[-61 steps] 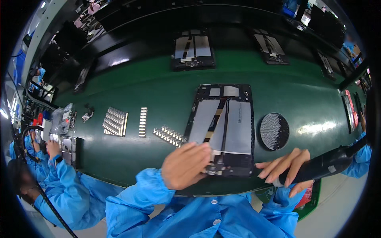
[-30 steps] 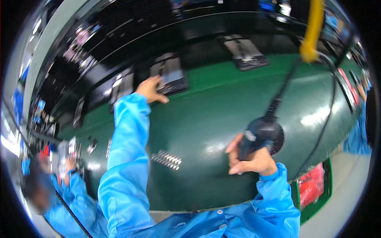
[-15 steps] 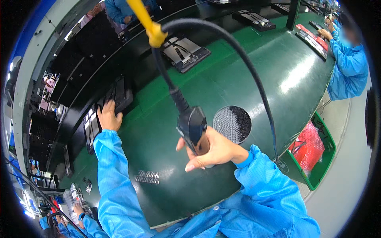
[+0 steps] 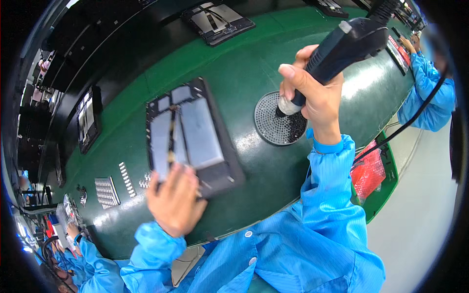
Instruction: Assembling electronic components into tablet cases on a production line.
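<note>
1. Right hand (image 4: 315, 95) wrapped around a black electric screwdriver (image 4: 342, 46), tip down on a round perforated screw tray (image 4: 273, 132).
2. Left hand (image 4: 176, 200) resting on the near edge of an open flat device chassis (image 4: 193, 134), fingers touching it.
3. All lying on a green work surface (image 4: 234, 63).
4. Small metal parts (image 4: 106, 191) in rows, left of the chassis.

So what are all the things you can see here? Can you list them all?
open flat device: one, black frame with grey plates, middle of the belt
round mesh dish: one, dark, right of the device
electric screwdriver: one, black with grey tip, tip on the dish
green belt: one, across the view
other open devices: several, black, farther along
small metal parts: rows, silver, left
red bag: one, right edge
co-worker's sleeve: blue, far right
left hand: on the device's near edge
right hand: gripping the screwdriver
</note>
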A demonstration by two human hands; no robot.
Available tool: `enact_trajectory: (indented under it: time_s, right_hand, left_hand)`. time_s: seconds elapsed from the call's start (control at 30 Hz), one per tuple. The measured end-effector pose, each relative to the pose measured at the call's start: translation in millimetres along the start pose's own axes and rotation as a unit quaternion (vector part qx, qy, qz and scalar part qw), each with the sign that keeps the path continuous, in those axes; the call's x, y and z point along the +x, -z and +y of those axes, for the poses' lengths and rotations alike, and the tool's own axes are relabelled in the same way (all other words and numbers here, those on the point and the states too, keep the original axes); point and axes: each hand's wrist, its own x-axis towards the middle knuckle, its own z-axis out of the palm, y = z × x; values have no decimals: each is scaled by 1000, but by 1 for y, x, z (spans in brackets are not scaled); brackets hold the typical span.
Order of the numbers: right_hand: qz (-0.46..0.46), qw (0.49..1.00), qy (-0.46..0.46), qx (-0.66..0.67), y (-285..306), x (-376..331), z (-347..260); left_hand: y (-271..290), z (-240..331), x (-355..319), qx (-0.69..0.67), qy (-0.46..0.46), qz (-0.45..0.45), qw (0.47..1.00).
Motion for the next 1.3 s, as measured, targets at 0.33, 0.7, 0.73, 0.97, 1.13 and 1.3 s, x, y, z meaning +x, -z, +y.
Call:
enact_trajectory:
  time_s: [0.33,0.7,0.73,0.97,1.13,1.3]
  right_hand:
    - [-14,996,-32,-82,-7,0,21]
    - [-18,995,-41,-93,-5,0,31]
    - [-18,995,-40,-93,-6,-1,30]
    - [-17,994,-35,-103,-5,-1,31]
    - [-21,995,-34,-94,-6,-1,34]
    - [-1,990,-57,-132,-16,-5,32]
  left_hand:
    - [-48,19,-38,-204,8,-32,978]
    - [-39,22,-11,-341,18,62,938]
    - [-38,20,-9,-340,61,72,936]
    - [-30,4,-6,-324,163,115,925]
    - [-24,-3,-17,-293,283,96,908]
    - [-41,-15,-40,-360,370,168,840]
